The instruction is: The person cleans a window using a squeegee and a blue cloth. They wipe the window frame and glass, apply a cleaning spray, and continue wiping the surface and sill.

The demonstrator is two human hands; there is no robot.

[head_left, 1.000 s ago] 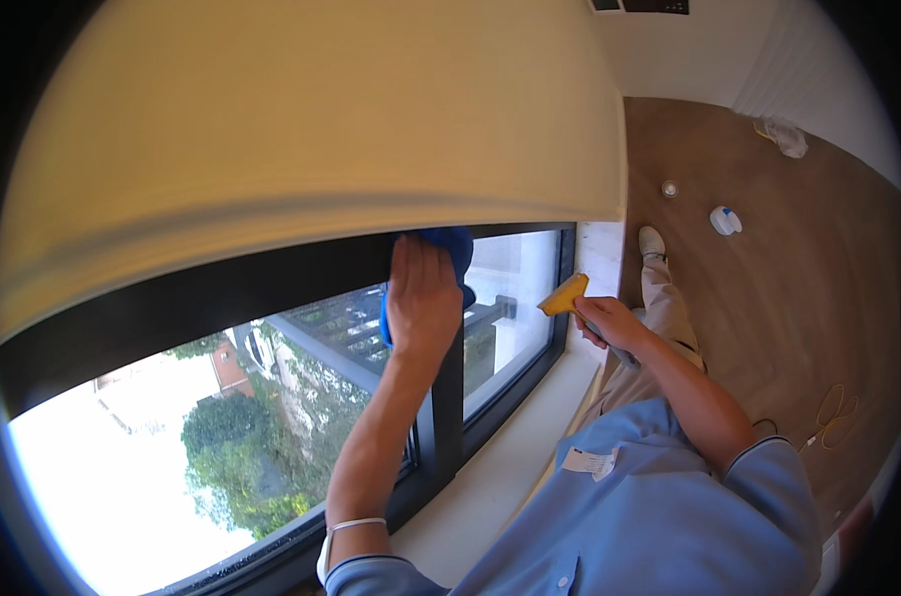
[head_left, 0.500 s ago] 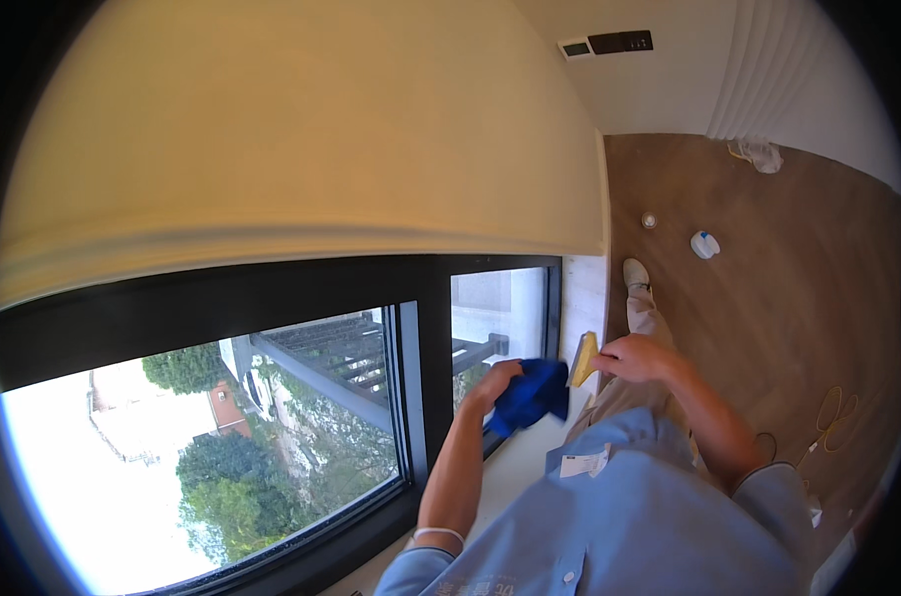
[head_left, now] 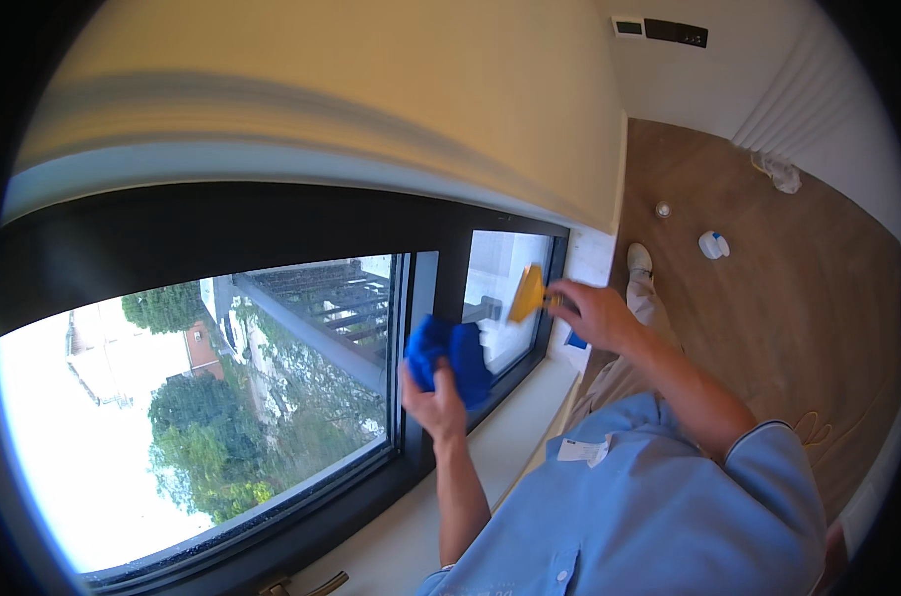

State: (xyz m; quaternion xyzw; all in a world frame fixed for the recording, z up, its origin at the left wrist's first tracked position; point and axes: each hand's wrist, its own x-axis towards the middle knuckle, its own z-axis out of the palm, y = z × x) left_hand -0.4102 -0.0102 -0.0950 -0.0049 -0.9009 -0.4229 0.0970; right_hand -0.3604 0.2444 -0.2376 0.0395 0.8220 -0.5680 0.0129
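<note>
My left hand (head_left: 433, 402) is closed on a bunched blue cloth (head_left: 452, 360), held in front of the dark upright frame between the two panes. Held out by my right hand (head_left: 597, 316) is a yellow scraper (head_left: 528, 295) with a flat, pale edge, gripped at its narrow end. The scraper overlaps the narrow right-hand pane (head_left: 485, 260) in the picture; whether it touches the glass I cannot tell. A gap separates cloth and scraper. The larger pane (head_left: 301, 397) lies left of my left hand, with trees and a slatted structure beyond.
A pale sill (head_left: 515, 422) runs below the black window frame (head_left: 222, 223), with a metal handle (head_left: 321, 584) at its near end. Overhead hangs a cream blind (head_left: 371, 70). On the brown floor (head_left: 768, 318) stand a white-and-blue container (head_left: 713, 244) and a small round item (head_left: 663, 210).
Both hands have moved closer to the window. The cloth has shifted left and up, and the scraper has risen across the narrow pane. My view has tilted slightly.
</note>
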